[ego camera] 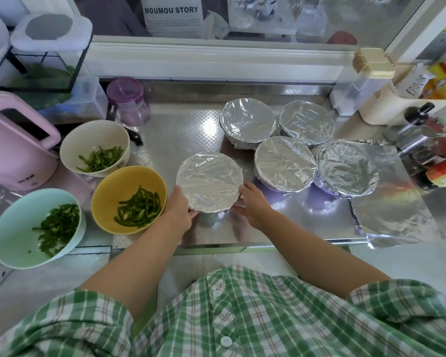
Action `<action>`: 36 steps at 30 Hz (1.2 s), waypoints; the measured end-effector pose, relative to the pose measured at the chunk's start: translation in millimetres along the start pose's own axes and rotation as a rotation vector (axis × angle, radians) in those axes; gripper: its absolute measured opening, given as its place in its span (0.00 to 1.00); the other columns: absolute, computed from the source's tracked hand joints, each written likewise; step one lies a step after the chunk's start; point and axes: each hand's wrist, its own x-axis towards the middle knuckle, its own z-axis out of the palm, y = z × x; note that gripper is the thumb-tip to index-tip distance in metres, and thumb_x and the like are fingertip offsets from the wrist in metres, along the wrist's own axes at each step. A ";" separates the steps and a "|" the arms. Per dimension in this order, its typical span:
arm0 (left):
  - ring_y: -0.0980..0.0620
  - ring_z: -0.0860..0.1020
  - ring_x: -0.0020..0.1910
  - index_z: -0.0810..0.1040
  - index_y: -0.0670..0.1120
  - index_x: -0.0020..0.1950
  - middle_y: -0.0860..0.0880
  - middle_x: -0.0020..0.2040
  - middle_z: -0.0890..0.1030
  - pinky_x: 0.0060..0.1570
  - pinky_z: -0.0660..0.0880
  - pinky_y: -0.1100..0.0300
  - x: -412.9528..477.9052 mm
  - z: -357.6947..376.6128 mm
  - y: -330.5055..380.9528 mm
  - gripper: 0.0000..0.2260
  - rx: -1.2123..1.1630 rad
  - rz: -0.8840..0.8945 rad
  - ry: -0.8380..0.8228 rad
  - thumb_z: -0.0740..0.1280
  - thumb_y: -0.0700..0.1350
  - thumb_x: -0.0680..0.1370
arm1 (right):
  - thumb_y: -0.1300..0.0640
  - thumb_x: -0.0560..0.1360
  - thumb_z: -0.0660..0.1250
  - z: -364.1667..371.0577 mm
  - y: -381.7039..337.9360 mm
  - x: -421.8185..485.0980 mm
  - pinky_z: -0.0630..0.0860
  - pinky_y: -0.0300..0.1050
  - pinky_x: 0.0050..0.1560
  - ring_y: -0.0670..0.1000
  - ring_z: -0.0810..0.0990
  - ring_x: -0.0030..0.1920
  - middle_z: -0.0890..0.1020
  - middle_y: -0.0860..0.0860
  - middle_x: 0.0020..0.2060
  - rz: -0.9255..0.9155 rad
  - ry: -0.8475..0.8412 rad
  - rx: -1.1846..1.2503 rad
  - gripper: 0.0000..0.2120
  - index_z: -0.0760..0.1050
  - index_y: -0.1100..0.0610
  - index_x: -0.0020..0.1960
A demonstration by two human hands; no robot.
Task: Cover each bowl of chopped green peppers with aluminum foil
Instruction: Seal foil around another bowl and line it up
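**Covered and set aside, four:** rear-left bowl, rear-right bowl, front-left bowl and front-right bowl were grouped close together at the right rear of the steel counter. Foil was seen folded down over each rim.

**In hand, one:** the fifth bowl was placed at the counter's near middle, its top sealed flat with foil. It was gripped at the near rim from both sides. The left hand was curled round its left edge and the right hand round its right edge, the foil skirt apparently being tucked under. The fingertips were hidden beneath the rim.

**Uncovered, three:** cream bowl, yellow bowl and mint bowl were ranged at the left, each holding chopped green peppers.

**Stock:** a loose foil sheet was laid at the right edge, seemingly partly beneath the front-right bowl.

**Progress:** the task was judged past halfway, with five of eight bowls dealt with.
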 end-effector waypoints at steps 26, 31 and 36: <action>0.47 0.76 0.47 0.72 0.42 0.66 0.45 0.53 0.77 0.47 0.77 0.54 0.7 15.2 7.9 0.18 0.290 0.033 0.090 0.57 0.51 0.82 | 0.51 0.81 0.61 4.8 -10.8 10.8 0.76 0.48 0.47 0.52 0.74 0.42 0.72 0.53 0.46 0.106 0.063 -0.012 0.20 0.62 0.59 0.68; 0.42 0.77 0.41 0.72 0.37 0.59 0.37 0.50 0.78 0.38 0.78 0.51 -13.3 11.2 7.1 0.22 0.290 -0.175 -0.042 0.54 0.55 0.83 | 0.61 0.81 0.59 5.6 -16.0 18.4 0.73 0.40 0.36 0.48 0.74 0.40 0.75 0.51 0.48 -0.078 0.076 -0.055 0.15 0.66 0.50 0.65; 0.45 0.76 0.38 0.71 0.38 0.55 0.39 0.41 0.77 0.37 0.77 0.54 -19.3 15.3 7.8 0.12 0.207 -0.122 -0.050 0.55 0.47 0.85 | 0.66 0.77 0.60 9.4 -7.7 14.3 0.76 0.44 0.38 0.54 0.77 0.43 0.75 0.53 0.46 -0.068 0.137 -0.130 0.10 0.68 0.59 0.57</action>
